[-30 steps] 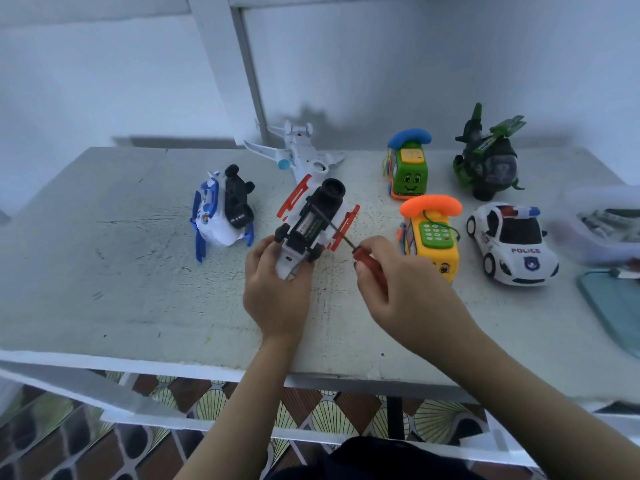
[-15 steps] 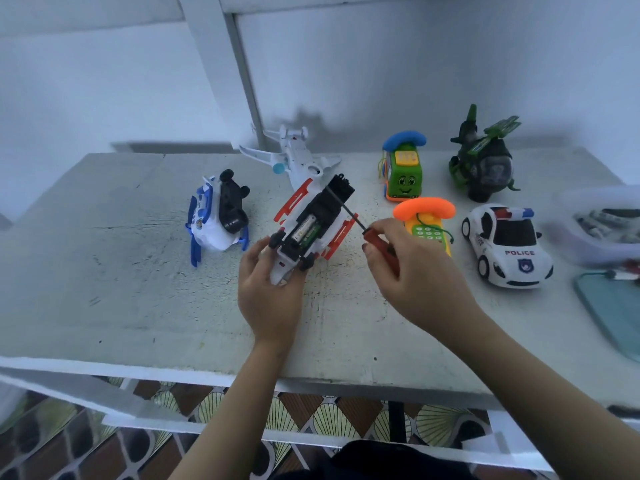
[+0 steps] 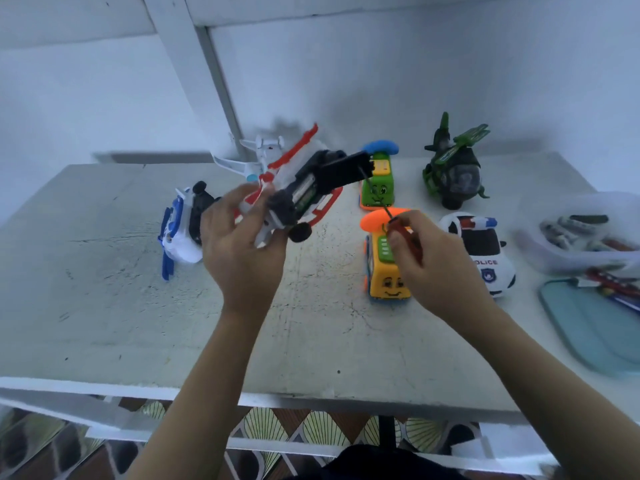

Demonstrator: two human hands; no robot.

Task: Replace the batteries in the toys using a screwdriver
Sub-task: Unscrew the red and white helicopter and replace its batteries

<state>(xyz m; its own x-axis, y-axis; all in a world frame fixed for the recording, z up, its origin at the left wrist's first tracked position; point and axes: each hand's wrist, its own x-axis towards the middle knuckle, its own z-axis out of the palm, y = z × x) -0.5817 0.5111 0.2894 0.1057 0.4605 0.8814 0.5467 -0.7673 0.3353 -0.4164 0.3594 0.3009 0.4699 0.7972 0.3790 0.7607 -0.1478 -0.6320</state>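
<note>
Two hands work on one red-and-white toy vehicle (image 3: 298, 188), which is held off the table (image 3: 104, 306) near its middle with the underside turned up. The left hand (image 3: 239, 251) grasps the toy's near end, fingers curled round the body. A black cover (image 3: 346, 171) juts from the underside toward the right. The right hand (image 3: 440, 265) pinches the red handle of a screwdriver (image 3: 403, 233), whose thin shaft slants up to that cover; the frame is blurred, so contact cannot be told.

Just beside the left hand lies a blue-and-white toy (image 3: 183, 230), and behind the held toy a white airplane (image 3: 256, 157). Under the right hand stands a yellow telephone bus (image 3: 388, 271); behind it is a green telephone bus (image 3: 377, 181). Further right are a green helicopter (image 3: 453, 171), a police car (image 3: 485, 251), a clear container (image 3: 581, 237) and a teal tray (image 3: 595, 327).
</note>
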